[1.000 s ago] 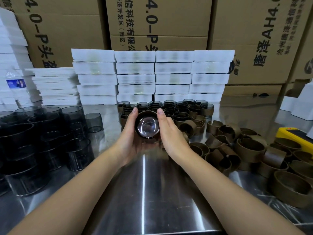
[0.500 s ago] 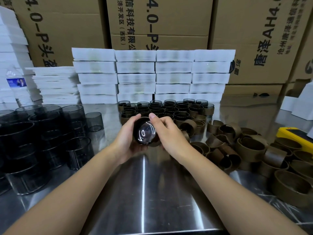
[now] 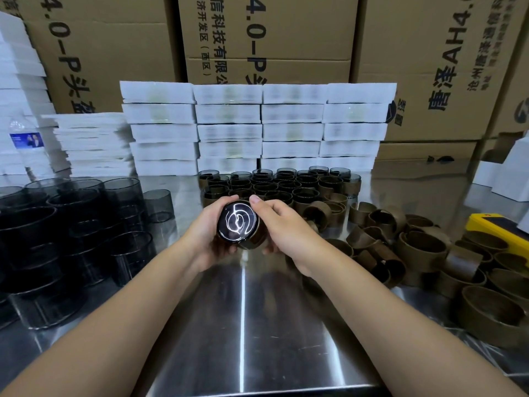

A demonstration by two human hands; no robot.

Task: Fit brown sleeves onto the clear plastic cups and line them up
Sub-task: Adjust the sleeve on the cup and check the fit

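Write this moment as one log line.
step: fitting sleeve | left hand: grips cup | right hand: grips sleeve | sleeved cups: behind hands

A bare strip of worktop (image 3: 243, 325) is left between clear cups (image 3: 57, 239) and loose sleeves (image 3: 429, 253); ahead, passage is blocked by sleeved cups (image 3: 280, 184).

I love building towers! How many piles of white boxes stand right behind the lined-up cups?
4, in a row: leftmost pile, second pile, third pile, rightmost pile. Other white boxes lie further left and far right. None seems hidden.
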